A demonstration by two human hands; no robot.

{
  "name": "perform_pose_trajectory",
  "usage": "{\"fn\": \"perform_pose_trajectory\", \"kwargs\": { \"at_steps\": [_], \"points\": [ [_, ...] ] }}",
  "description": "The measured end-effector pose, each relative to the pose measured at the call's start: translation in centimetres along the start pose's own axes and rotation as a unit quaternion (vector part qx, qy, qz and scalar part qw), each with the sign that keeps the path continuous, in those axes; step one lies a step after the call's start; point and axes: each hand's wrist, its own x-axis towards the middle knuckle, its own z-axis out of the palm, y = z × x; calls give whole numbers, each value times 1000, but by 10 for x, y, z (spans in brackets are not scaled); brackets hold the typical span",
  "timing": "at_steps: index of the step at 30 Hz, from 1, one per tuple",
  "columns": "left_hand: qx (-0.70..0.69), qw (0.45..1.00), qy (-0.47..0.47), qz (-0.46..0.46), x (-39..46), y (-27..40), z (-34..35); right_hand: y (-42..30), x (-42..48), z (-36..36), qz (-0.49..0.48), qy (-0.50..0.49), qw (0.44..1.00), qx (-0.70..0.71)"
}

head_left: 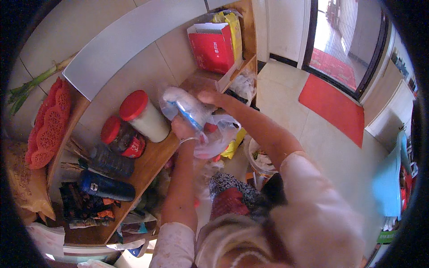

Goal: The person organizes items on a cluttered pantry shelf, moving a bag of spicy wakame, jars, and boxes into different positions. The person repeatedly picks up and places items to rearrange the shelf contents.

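Note:
My left hand (183,128) grips the lower end of a clear plastic bag (189,104) with white contents and a blue strip, above the wooden shelf (161,150). At the bag's upper right is my right hand (207,97), somewhat blurred; whether its fingers hold the plastic cannot be told. A thin translucent carrier bag (218,137) with red items inside hangs just below the two hands. Left of my left hand stand a clear jar of white contents with a red lid (134,104) and a smaller dark jar with a red lid (112,130).
A red open box (212,50) stands at the shelf's far end. Nearer are a dark blue bottle (107,186) and dark packets (87,207). A bucket (256,154) with scraps stands on the floor below my right arm. A red mat (331,104) lies by the doorway.

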Motion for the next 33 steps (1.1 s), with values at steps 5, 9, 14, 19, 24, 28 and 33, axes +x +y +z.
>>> {"fn": "perform_pose_trajectory", "kwargs": {
  "at_steps": [5,9,14,19,24,28,33],
  "points": [
    [6,995,-68,-72,11,62,-59,-52,47,-85,54,-17,996,-74],
    [-5,992,-114,-51,12,59,-46,17,87,-126,29,224,913,-339],
    [12,996,-84,-26,7,49,-44,28,90,-151,127,-30,954,-270],
    [-10,988,-145,-59,11,59,-53,15,42,-120,62,147,966,-203],
    [68,992,-92,-60,9,64,-51,-18,8,-123,-29,156,943,-292],
    [89,990,-91,-62,10,43,-29,-25,1,-125,-43,142,938,-312],
    [62,997,-53,-13,8,55,-40,-26,-5,-132,-85,122,937,-317]
  ]
}}
